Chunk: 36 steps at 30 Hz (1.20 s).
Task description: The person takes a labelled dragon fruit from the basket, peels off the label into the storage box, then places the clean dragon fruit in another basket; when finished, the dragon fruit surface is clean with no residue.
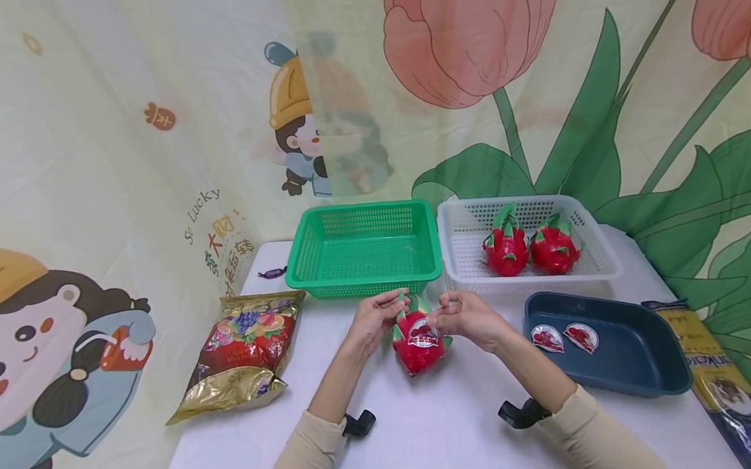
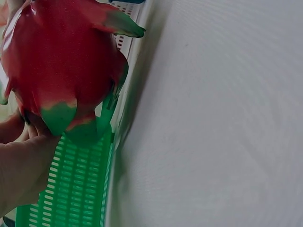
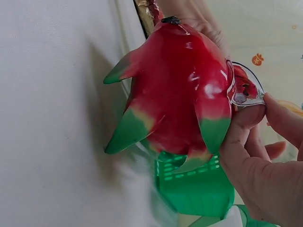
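Note:
My left hand (image 1: 374,321) grips a red dragon fruit (image 1: 415,361) with green-tipped scales, above the white table in front of the baskets. On the fruit's upper side lies a round sticker (image 1: 423,335) with a fruit picture. Thumb and finger of my right hand (image 1: 470,319) pinch the sticker's edge; in the right wrist view that part of the sticker (image 3: 246,87) stands away from the skin. From the left wrist, the underside of the dragon fruit (image 2: 57,56) shows, with the left hand (image 2: 23,165) at its leafy end.
Behind the hands stand a green basket (image 1: 365,290) and a white basket (image 1: 463,259) with two dragon fruits (image 1: 506,252). A dark blue tray (image 1: 628,364) at right holds two stickers (image 1: 581,338). Candy bags (image 1: 249,349) (image 1: 722,374) flank the table; a wrapped candy (image 1: 273,273) lies back left.

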Each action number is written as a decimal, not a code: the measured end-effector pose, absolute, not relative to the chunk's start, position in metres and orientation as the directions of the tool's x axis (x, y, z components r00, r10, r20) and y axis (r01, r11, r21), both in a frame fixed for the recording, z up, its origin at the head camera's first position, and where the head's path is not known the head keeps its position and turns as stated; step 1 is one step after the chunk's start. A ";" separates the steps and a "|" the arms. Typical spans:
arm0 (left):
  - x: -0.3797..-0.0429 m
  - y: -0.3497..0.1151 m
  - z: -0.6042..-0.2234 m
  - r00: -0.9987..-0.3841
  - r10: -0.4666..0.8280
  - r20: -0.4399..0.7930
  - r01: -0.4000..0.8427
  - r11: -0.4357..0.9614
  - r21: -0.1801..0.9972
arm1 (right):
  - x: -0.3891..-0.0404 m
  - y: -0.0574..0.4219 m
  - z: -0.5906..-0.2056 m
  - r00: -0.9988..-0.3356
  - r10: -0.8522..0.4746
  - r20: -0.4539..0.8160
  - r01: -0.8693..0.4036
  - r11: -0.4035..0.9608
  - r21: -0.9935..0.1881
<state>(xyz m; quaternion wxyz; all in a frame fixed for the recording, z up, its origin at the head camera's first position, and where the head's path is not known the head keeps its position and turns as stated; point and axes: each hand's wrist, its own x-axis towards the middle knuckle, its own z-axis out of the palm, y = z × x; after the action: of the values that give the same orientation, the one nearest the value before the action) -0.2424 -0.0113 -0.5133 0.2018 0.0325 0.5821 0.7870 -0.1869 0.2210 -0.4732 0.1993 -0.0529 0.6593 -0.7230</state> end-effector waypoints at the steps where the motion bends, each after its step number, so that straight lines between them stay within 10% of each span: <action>1: -0.243 -0.011 -0.513 -0.916 0.356 -0.183 -0.280 -0.244 0.928 | -0.187 0.221 -0.473 -0.913 -0.360 -0.192 0.228 -0.060 -0.972; 20: -0.245 -0.011 -0.523 -0.935 0.324 -0.143 -0.232 -0.254 0.939 | -0.189 0.231 -0.476 -0.928 -0.294 -0.227 0.321 -0.325 -0.890; 36: -0.242 -0.013 -0.521 -0.933 0.332 -0.139 -0.234 -0.265 0.936 | -0.181 0.283 -0.441 -0.925 -0.308 -0.220 0.246 -0.047 -0.968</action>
<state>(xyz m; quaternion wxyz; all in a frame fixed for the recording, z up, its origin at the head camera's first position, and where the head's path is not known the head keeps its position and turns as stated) -0.2423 -0.0130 -0.5205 0.1782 0.0424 0.5796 0.7940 -0.1813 0.2835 -0.4411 0.1917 -0.0234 0.6632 -0.7231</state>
